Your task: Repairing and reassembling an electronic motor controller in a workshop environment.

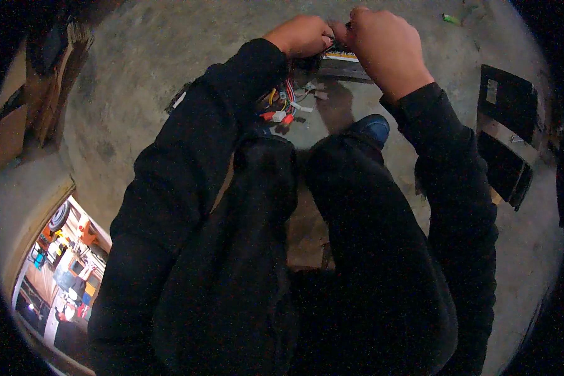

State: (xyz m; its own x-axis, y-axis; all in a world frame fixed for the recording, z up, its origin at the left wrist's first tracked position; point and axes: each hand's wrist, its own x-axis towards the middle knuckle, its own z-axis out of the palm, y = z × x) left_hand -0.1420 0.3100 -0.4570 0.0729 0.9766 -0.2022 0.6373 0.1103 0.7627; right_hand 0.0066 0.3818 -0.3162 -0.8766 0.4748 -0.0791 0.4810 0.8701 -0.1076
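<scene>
At the top of the view my left hand is closed at a dark bundle, its fingertips almost meeting those of my right hand, which is curled with the thumb pointing left. What exactly each holds is hidden by the fingers. Below my left hand hangs a tangle of coloured wires with white and red connectors. Behind the hands lies a long dark bar with a light printed strip.
My blue shoe is below my right hand. Folded cardboard leans at the left. Dark flat panels lie at the right. A doorway at lower left shows tools and a wheel. The floor is grey concrete.
</scene>
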